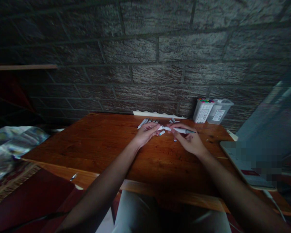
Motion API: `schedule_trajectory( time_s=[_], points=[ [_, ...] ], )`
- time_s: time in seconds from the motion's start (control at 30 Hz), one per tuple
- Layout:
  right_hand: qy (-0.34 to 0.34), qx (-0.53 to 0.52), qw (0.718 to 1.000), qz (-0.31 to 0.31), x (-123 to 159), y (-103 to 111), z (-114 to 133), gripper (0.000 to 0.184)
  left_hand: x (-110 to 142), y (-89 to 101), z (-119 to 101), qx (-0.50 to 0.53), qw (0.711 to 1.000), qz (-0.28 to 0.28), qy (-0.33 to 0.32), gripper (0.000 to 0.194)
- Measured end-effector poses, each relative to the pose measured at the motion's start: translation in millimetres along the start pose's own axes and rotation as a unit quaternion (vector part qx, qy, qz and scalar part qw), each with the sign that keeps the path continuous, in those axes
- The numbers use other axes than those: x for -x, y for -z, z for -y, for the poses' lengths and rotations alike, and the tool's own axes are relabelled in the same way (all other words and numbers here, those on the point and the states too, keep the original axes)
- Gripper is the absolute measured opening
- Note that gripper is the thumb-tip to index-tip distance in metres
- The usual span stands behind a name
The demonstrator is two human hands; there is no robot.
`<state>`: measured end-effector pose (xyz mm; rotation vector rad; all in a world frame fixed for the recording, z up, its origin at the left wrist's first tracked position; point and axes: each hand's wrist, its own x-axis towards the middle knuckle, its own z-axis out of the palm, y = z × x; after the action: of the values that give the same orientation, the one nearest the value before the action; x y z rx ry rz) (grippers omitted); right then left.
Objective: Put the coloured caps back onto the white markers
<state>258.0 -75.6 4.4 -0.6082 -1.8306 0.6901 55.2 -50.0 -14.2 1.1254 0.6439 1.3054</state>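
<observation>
My left hand (146, 133) pinches a small white piece (160, 127), which looks like a marker cap, between thumb and fingers. A white marker (178, 130) with a grey end lies in the closed fingers of my right hand (190, 140), its near tip pointing at the white piece. Whether the two touch is too small to tell. Just below the fingertips rests a white cap with a teal end (162, 133). Another small cap (175, 139) is on the table below the marker. Several white markers (143, 123) lie behind my left hand, partly hidden by it.
Two clear plastic containers stand at the back right of the wooden table (87, 142); one container (201, 111) holds markers with coloured ends, beside the other container (217, 113). Small white pieces (174, 120) lie behind my right hand. A laptop (237, 161) sits at the right edge.
</observation>
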Motion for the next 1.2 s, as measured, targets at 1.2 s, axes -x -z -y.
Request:
schedule_trajectory(
  time_s=[1.2],
  points=[
    [-0.107,-0.124,0.981,-0.103,-4.2,3.3,-7.8,0.027,0.8,-1.9,-5.5,0.041,0.999,0.002,0.022,0.026]
  ],
)
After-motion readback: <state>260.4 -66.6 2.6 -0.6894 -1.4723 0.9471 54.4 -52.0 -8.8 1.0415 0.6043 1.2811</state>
